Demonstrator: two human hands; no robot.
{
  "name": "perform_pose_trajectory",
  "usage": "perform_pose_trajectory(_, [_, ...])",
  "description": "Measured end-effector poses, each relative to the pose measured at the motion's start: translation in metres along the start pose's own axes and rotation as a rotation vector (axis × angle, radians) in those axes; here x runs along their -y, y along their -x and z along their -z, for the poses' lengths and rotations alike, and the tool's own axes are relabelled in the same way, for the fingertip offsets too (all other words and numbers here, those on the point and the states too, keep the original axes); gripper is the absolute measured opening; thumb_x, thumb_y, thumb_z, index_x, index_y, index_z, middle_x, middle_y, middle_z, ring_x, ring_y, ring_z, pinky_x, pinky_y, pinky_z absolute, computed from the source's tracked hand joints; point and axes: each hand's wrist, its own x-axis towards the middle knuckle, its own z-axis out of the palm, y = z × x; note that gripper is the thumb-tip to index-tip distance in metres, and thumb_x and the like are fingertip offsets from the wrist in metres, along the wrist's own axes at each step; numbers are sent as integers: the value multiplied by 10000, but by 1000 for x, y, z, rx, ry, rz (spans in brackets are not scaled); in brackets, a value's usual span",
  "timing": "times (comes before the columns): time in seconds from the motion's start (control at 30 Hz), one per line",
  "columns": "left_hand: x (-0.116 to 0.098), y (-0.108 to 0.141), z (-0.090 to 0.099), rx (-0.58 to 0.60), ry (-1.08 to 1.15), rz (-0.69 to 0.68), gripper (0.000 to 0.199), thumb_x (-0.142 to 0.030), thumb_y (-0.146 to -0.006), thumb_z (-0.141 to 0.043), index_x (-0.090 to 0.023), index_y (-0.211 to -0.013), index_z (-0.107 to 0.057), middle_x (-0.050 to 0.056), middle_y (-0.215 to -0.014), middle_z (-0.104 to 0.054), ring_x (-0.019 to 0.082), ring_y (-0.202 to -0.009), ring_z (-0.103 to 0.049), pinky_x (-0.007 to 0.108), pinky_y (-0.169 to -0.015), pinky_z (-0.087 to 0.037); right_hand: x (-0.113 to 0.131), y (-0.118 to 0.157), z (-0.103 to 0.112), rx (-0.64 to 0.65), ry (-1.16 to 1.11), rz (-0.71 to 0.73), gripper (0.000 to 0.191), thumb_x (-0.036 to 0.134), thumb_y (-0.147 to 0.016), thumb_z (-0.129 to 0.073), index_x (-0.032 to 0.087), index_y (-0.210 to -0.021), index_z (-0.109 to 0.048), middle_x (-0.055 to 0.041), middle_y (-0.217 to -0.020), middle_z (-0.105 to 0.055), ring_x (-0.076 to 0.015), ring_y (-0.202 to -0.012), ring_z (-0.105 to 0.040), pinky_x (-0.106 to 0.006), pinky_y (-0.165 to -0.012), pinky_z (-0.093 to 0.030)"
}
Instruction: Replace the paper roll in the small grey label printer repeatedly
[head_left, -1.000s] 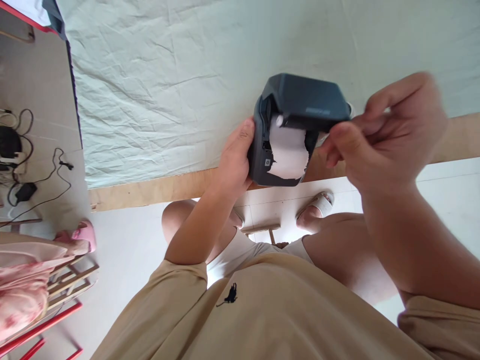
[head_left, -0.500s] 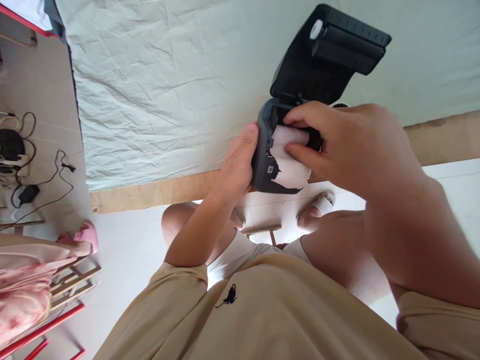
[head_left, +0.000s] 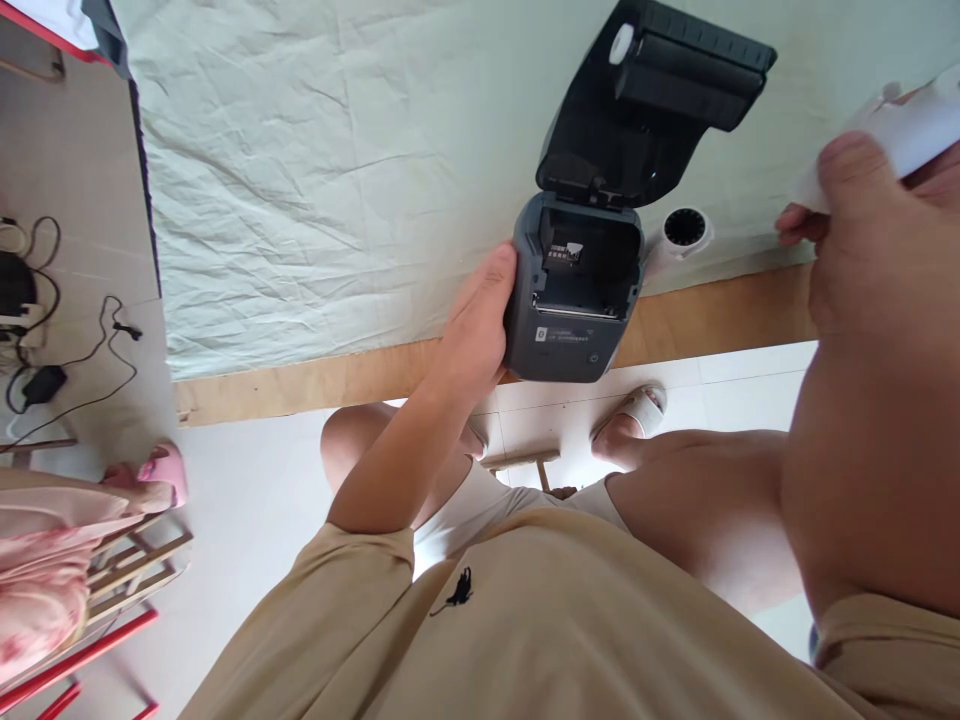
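Note:
A dark grey portable label printer [head_left: 559, 345] stands at the table's front edge with its lid [head_left: 652, 110] swung up and back. Its paper bay shows dark, with a small printed sticker inside and no roll in it. My left hand [head_left: 478, 315] is closed round the printer's left side, thumb on the rim. Off to the right, my right hand [head_left: 881, 225] grips a white paper roll [head_left: 919, 125], partly cut off by the frame edge. Just right of the printer lies another white roll [head_left: 686, 232] with a dark, round end.
A pale green cloth [head_left: 322, 180] covers the table, whose wooden edge [head_left: 315, 388] runs across in front of me. On the floor at left are black cables and an adapter [head_left: 45, 388]. A person in pink slippers [head_left: 163, 472] sits beside a wooden rack.
My right hand has drawn the white paper roll out of the printer and carried it to the right, uncovering the bay and the second roll. My left hand keeps its hold.

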Motion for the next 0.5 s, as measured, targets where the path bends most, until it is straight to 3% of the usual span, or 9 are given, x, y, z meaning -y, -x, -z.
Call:
perform_pose_trajectory(0.1, [1,-1,0,8,-17,1,477,-700,-949,-514,-247,-983,-662,17,-721,-662,218,-737,-714,344,-666,-579,10,6,-8,-52,123,-22,300,559,-983,-627,320,-1163,-641,-42,-1161,-663,-144,-766,-646,-358,-715,-563])
perform_pose_trajectory(0.2, [2,-3,-1,-1,2,-2,389,-567,-1016,-461,-249,-986,-682,4,-711,-672,179,-624,-667,328,-624,-552,14,6,-13,-19,328,70,293,520,-963,-655,270,-1117,-664,-72,-1174,-708,-226,-1033,-704,-396,-913,-542])
perform_pose_trajectory(0.27, [1,-3,-2,-28,28,-7,350,-470,-1043,-454,-236,-941,-693,-12,-676,-665,137,-531,-606,302,-586,-525,10,3,-14,-21,400,41,296,405,-890,-748,258,-1136,-671,-76,-1196,-722,-240,-1077,-696,-387,-935,-525])
perform_pose_trajectory(0.33, [0,-2,-2,-54,48,-15,342,-431,-1050,-473,-225,-880,-686,-31,-627,-630,106,-493,-566,278,-579,-518,7,2,-14,25,418,-53,425,304,-833,-785,290,-1234,-648,-58,-1203,-723,-236,-1036,-696,-382,-913,-528])
perform_pose_trajectory(0.4, [-1,-1,-2,-70,51,-22,357,-454,-1041,-500,-227,-819,-663,-35,-598,-596,116,-543,-601,286,-630,-551,9,5,-14,35,424,-34,485,282,-836,-768,316,-1299,-627,-57,-1222,-716,-262,-1092,-695,-410,-969,-527])
perform_pose_trajectory(0.5, [0,-1,-1,-42,27,-30,359,-554,-1000,-543,-261,-839,-673,-10,-660,-652,197,-769,-707,349,-751,-593,26,15,-18,-89,378,202,382,302,-925,-649,308,-1307,-643,-78,-1199,-695,-277,-1132,-693,-423,-974,-535])
